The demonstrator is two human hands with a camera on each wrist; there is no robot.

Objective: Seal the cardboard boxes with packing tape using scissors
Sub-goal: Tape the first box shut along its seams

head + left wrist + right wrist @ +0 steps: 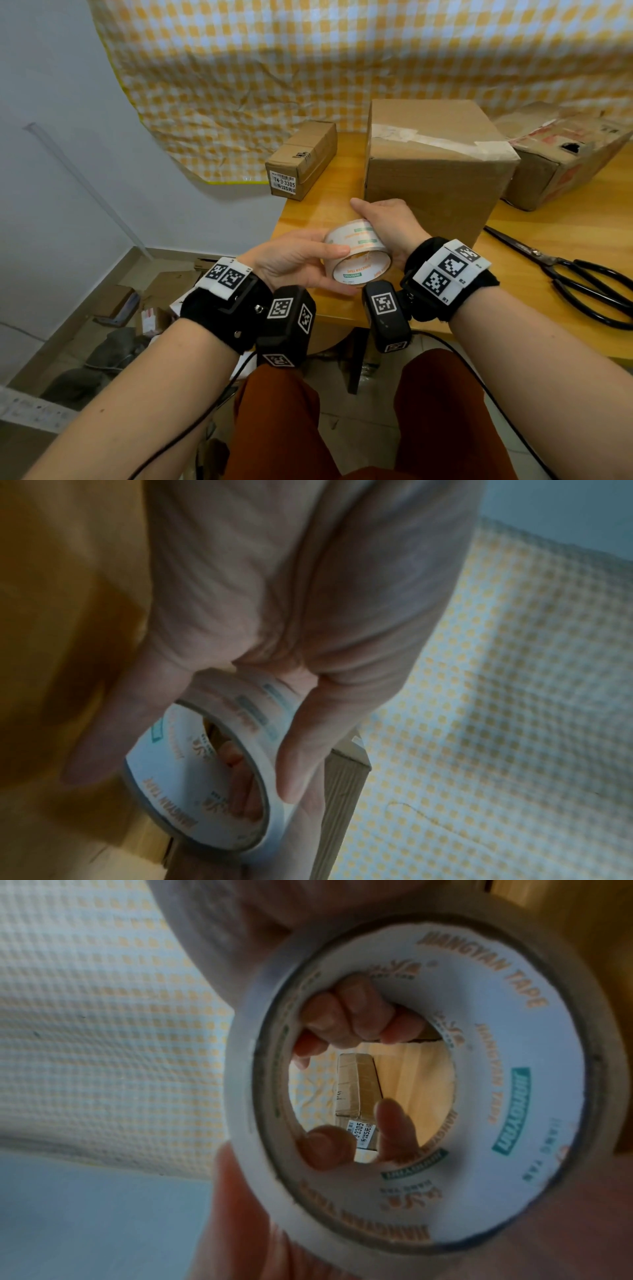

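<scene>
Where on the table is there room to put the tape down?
Bare wood lies on the table between the small labelled box and the big box. Right is crowded: scissors, torn box.

Both hands hold a roll of tape (356, 255) over the near edge of a wooden table (534, 329). The left hand (294, 260) grips it from the left, thumb lying along the top of the roll; the right hand (390, 224) curls round its far side, thumb pointing left. Just behind the roll stands a big box (435, 171) with old tape across its top. A small box (303, 159) with a printed label lies to its left, a torn box (561, 154) to its right. Black scissors (582, 284) lie shut on the table to the right of the hands. A yellow checked cloth (308, 68) hangs behind.
</scene>
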